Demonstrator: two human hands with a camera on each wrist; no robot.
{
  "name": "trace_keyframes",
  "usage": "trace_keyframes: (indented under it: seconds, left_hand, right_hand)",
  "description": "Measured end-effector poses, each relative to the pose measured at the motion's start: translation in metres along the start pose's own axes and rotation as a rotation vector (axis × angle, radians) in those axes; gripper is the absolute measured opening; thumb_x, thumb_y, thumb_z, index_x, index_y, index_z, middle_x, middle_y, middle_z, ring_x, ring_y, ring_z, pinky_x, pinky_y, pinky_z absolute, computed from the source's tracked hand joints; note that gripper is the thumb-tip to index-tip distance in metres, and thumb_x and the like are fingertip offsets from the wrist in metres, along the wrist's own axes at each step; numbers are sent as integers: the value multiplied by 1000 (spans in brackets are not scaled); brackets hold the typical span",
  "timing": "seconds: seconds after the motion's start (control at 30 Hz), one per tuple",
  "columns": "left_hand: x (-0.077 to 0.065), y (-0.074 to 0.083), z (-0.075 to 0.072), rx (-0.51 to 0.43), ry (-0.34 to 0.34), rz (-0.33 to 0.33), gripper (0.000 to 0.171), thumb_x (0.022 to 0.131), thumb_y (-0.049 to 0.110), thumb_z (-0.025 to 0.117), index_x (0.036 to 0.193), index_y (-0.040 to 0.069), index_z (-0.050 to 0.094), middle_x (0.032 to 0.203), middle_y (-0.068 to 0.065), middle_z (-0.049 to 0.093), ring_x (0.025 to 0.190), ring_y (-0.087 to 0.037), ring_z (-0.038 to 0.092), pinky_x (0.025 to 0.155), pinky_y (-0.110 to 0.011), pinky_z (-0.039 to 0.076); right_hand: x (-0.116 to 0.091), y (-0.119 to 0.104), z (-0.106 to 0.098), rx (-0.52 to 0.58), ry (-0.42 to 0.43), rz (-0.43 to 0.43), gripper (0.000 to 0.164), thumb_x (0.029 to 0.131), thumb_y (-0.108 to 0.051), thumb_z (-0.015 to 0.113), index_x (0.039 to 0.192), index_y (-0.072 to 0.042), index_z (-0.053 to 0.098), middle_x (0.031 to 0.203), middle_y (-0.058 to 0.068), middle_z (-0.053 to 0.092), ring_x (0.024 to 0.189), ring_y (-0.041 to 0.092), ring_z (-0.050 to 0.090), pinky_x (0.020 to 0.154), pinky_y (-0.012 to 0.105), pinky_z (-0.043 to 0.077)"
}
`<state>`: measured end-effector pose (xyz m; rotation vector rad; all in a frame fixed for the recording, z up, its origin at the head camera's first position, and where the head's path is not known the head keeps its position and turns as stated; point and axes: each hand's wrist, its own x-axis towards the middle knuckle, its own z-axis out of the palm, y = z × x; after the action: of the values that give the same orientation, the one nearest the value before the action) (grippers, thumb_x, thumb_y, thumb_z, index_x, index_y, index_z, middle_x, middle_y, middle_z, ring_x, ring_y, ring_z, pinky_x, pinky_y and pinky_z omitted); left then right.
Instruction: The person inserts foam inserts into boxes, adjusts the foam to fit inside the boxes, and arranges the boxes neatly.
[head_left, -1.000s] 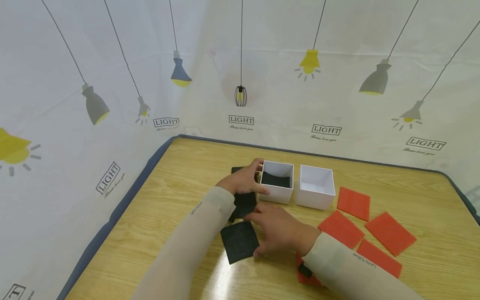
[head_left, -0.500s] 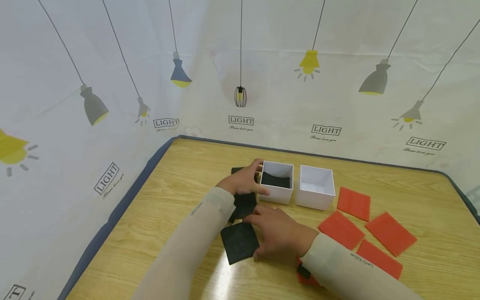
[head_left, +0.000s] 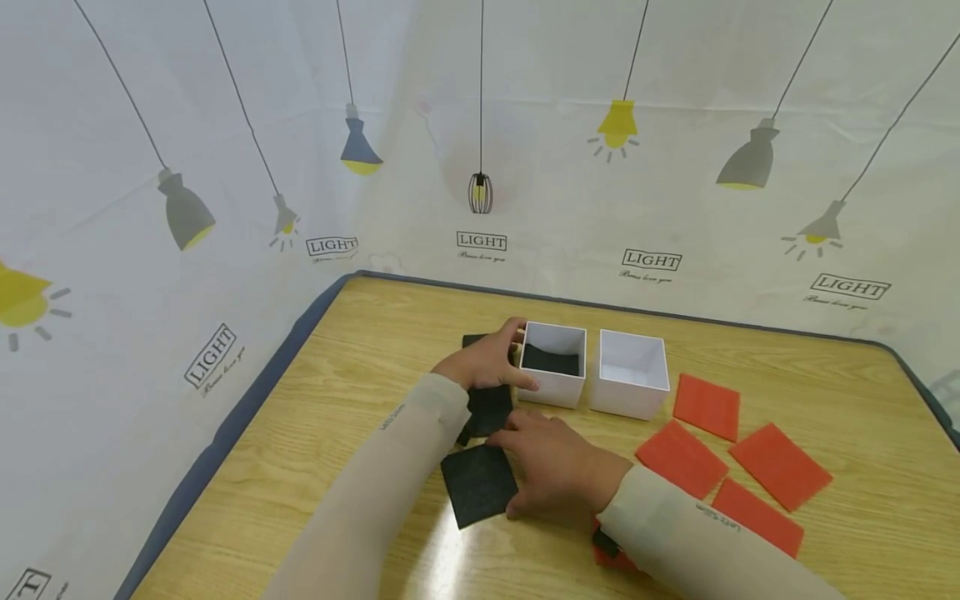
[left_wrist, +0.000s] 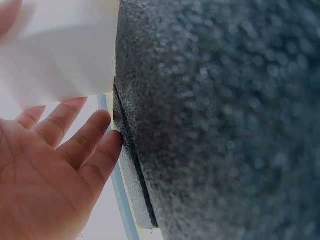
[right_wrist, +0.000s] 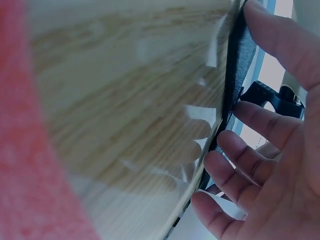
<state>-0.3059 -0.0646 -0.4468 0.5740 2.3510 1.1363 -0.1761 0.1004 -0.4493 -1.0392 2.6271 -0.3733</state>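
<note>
Two open white boxes stand side by side, and the left box (head_left: 553,388) has a folded black foam sheet (head_left: 551,360) inside. My left hand (head_left: 487,360) holds that box at its left side, thumb along the front and fingers towards the back. Partly hidden under this hand lie black foam squares (head_left: 491,412). Nearer me, another black foam square (head_left: 480,483) lies flat on the table, with my right hand (head_left: 558,462) at its right side. Thumb and index finger grip it at opposite edges. In the right wrist view the fingers (right_wrist: 265,122) are slightly bent towards a black edge.
The right white box (head_left: 630,375) shows only its white inside. Several red foam squares (head_left: 707,407) lie spread to the right, one partly under the right forearm. The wooden table (head_left: 360,350) ends at a patterned white cloth wall (head_left: 555,167).
</note>
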Motion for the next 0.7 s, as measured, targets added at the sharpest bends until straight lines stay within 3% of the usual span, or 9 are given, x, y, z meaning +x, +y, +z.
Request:
trace_keyframes:
  seconds: [0.7]
  left_hand:
    - [1, -3, 0, 2, -2, 11, 103, 86, 30, 89, 164, 23, 22, 164, -12, 41, 139, -29, 52, 117, -48, 42]
  right_hand:
    - [5, 1, 1, -37, -55, 21, 94, 69, -57, 95, 150, -28, 57, 135, 1, 58, 119, 19, 55, 101, 46, 53]
